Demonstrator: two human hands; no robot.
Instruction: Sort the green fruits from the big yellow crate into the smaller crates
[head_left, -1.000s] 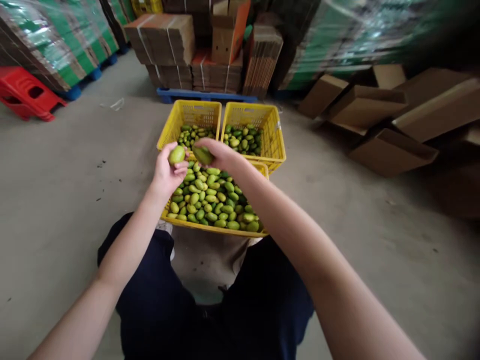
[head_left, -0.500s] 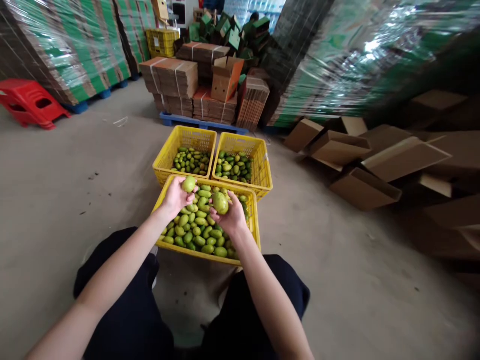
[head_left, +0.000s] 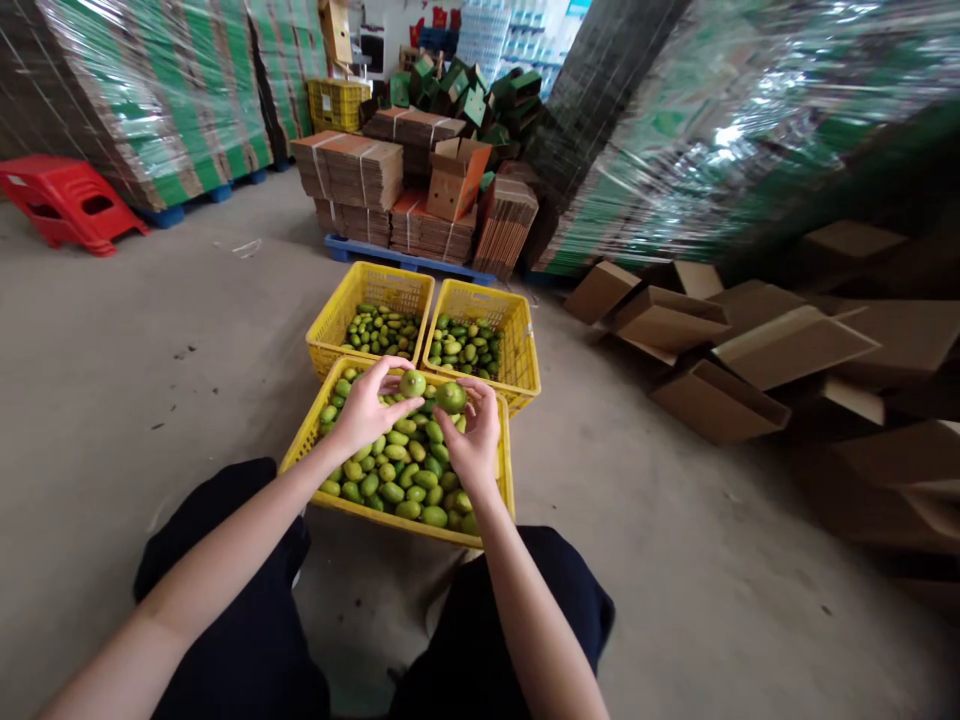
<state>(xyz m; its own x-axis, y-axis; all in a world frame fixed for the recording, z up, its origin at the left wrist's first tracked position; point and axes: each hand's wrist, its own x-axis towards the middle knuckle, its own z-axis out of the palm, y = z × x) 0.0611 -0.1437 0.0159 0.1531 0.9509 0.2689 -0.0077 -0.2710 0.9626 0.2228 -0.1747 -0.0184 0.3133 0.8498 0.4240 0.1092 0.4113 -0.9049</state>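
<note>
My left hand [head_left: 369, 408] is closed on a small round-looking green fruit [head_left: 412, 383], held by thumb and fingertips with one end turned towards me. Close beside it, my right hand [head_left: 475, 432] grips a second, darker green fruit [head_left: 451, 397] in the same way. Both fruits are a little apart, above the far half of a yellow plastic crate [head_left: 397, 527]. Many oval green and yellowish-green fruits [head_left: 409, 478] fill that crate in front of my knees. The exact kind of fruit is not clear.
Two more yellow crates, left [head_left: 319, 335] and right [head_left: 525, 372], stand behind the near one with fewer green fruits inside. Beyond them, bundled flat cartons [head_left: 352, 170] lie on a blue pallet [head_left: 409, 260]. Open cardboard boxes [head_left: 716, 400] heap at right; a red stool [head_left: 71, 205] stands left.
Both hands have turned the fruits so that their ends show. My left hand has moved right, bringing its fruit closer to the other. The view has shifted slightly.
</note>
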